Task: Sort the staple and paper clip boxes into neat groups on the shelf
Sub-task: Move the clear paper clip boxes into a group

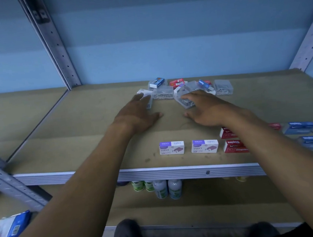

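Clear paper clip boxes [163, 93] and staple boxes [176, 83] jumbled at shelf [75, 126] rear; left hand [137, 114] and right hand [203, 109] flat, fingers extended; bare board between pile and front rows.

Both bare arms reach forward over the shelf's front edge toward its back. The left hand [138, 113] lies palm down, fingers straight, thumb spread inward. The right hand [204, 109] is also palm down, fingers extended and loosely bent, thumb spread inward.

In front of me: two white staple boxes [171, 147], two red staple boxes [234, 146] in front (partly behind my arm), and four bottles [168, 189] below.
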Demonstrator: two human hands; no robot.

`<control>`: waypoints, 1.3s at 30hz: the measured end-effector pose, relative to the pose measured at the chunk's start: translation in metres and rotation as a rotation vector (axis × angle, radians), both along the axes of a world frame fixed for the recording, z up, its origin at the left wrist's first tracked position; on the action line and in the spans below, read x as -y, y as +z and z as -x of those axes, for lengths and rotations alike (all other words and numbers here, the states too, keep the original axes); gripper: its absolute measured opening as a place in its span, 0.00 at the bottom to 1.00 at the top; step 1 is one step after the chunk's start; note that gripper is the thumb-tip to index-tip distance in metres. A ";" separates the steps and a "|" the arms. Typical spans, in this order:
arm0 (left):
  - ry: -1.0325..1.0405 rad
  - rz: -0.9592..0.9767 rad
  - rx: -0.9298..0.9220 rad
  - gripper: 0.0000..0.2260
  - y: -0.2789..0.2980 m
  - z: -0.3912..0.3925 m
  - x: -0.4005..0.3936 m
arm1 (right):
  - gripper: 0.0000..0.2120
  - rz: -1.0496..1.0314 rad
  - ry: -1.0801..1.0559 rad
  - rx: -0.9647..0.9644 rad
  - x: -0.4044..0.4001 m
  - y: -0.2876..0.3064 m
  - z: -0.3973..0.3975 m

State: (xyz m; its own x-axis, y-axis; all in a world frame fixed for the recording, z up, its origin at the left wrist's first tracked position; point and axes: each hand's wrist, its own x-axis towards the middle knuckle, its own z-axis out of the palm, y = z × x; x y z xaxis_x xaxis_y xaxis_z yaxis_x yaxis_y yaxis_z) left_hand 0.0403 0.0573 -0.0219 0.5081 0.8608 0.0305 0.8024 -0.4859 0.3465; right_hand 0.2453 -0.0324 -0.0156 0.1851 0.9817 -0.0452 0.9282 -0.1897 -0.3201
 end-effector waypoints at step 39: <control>-0.392 -0.055 0.124 0.14 0.020 0.021 0.021 | 0.12 -0.105 -0.079 -0.314 0.032 0.014 -0.029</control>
State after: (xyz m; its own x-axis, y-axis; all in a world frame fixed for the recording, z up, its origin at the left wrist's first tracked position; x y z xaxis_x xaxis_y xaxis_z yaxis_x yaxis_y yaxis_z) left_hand 0.0191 0.0365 -0.0022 0.7863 0.5986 0.1531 0.5069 -0.7667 0.3939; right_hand 0.2742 -0.0646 -0.0017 0.2540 0.9671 -0.0120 0.7647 -0.2084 -0.6098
